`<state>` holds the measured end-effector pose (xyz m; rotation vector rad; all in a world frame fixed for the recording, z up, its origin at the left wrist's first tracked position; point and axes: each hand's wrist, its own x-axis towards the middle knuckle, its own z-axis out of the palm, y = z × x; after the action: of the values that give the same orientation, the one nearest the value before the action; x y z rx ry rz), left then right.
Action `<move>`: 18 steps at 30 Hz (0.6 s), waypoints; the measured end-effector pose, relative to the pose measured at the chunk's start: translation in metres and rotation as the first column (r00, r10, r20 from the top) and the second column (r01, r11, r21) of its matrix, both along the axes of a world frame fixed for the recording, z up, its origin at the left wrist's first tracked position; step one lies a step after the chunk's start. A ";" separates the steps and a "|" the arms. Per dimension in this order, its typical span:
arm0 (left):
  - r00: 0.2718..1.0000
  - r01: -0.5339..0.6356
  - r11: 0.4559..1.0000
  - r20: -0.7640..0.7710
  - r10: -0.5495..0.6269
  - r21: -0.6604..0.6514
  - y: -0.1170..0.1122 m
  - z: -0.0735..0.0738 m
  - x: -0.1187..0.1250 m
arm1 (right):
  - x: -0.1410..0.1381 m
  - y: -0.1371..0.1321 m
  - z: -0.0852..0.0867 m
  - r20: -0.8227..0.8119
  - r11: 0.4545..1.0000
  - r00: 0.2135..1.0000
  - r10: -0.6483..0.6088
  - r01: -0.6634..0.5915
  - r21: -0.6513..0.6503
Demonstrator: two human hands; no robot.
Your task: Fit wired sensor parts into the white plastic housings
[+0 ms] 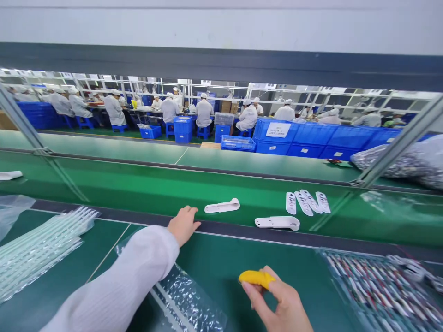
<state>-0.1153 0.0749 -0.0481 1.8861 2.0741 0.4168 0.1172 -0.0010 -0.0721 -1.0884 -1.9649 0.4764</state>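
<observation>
My left hand (183, 224) reaches forward in a white sleeve and rests at the dark edge of the green conveyor belt (145, 186), fingers curled down, nothing visible in them. Just right of it on the belt lies a white plastic part (222, 206). A second white plastic part (277, 223) lies farther right. Several flat white strips (308, 202) lie behind it. My right hand (277, 299) is low in front, pinching a small yellow piece (256, 278) between thumb and fingers above the green table (221, 263).
Bubble wrap (187, 299) lies under my left arm. A bundle of clear bagged strips (38, 244) is at left. A tray of small parts (380, 290) sits at right. Metal frame bars (398, 145) slant across. Seated workers in white (204, 113) and blue crates (304, 138) stand beyond.
</observation>
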 end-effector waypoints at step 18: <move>0.713 0.329 0.888 0.701 -0.011 -0.321 -0.079 -0.013 0.066 | 0.065 -0.028 0.004 0.319 0.947 0.937 -0.143 0.036 0.318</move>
<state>-0.0489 -0.0036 -0.0609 1.3524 1.3296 0.4736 0.1825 -0.0285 -0.0676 -1.1044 -2.1808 -0.0791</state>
